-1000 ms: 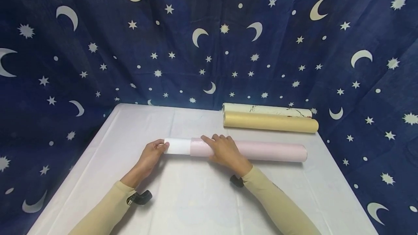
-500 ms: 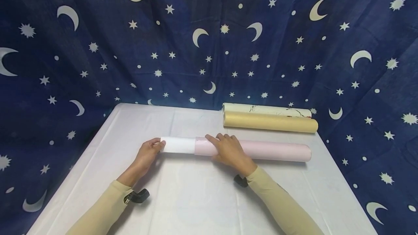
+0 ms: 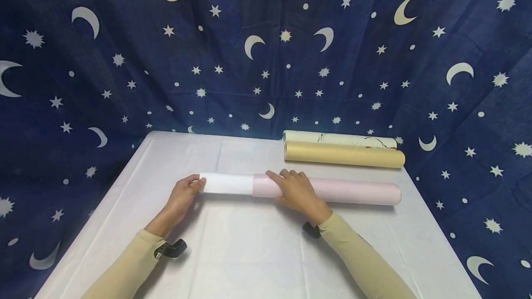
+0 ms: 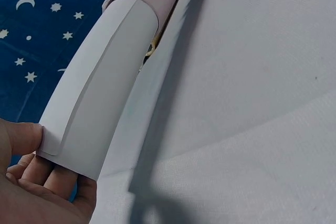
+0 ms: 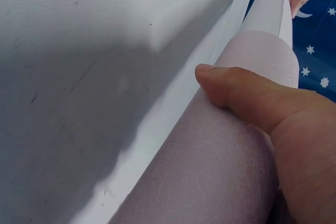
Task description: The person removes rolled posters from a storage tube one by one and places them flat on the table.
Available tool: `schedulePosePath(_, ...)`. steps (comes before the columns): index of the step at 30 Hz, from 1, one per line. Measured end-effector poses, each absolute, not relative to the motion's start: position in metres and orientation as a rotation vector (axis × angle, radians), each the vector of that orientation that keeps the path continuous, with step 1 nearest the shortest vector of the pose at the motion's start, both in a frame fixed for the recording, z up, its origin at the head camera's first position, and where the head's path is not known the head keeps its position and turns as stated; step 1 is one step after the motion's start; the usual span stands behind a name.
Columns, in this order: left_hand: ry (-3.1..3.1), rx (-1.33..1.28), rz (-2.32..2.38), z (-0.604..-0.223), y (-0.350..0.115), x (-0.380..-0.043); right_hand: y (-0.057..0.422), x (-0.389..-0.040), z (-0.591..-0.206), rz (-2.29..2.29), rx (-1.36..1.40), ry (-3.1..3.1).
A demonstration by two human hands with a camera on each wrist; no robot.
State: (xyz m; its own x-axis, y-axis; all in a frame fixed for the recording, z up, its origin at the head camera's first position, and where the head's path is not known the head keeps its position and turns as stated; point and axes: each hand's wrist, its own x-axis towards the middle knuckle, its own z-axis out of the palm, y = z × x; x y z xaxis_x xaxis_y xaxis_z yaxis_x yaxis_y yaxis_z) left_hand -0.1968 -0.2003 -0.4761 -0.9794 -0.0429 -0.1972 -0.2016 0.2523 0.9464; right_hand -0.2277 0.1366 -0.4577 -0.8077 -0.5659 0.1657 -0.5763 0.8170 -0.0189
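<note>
The left grip (image 3: 182,197) pinches the outer end of a rolled white sheet (image 3: 227,184) between thumb and fingers; the right grip (image 3: 299,192) clasps the pink roll (image 3: 357,191), from which that sheet sticks out, over the worktop (image 3: 249,253); too hard a pinch could crease the sheet; a slack right hold might let the pink roll slip.

A yellow roll (image 3: 345,155) lies beside a patterned roll (image 3: 338,138) before a starry curtain (image 3: 232,50).
</note>
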Motion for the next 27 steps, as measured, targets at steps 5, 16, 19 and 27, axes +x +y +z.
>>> schedulePosePath(5, 2.378, -0.249, 1.828, -0.476, -0.203, -0.197, 0.141, -0.229, -0.459, 0.093, 0.892, -2.830)
schedulePosePath(16, 2.401, -0.284, 1.848, -0.475, -0.211, -0.197, 0.154, -0.229, -0.459, 0.097, 0.870, -2.820)
schedulePosePath(19, 2.410, -0.287, 1.850, -0.475, -0.213, -0.197, 0.158, -0.229, -0.460, 0.092, 0.861, -2.835)
schedulePosePath(27, 2.419, -0.284, 1.842, -0.474, -0.217, -0.197, 0.166, -0.230, -0.460, 0.085, 0.857, -2.796)
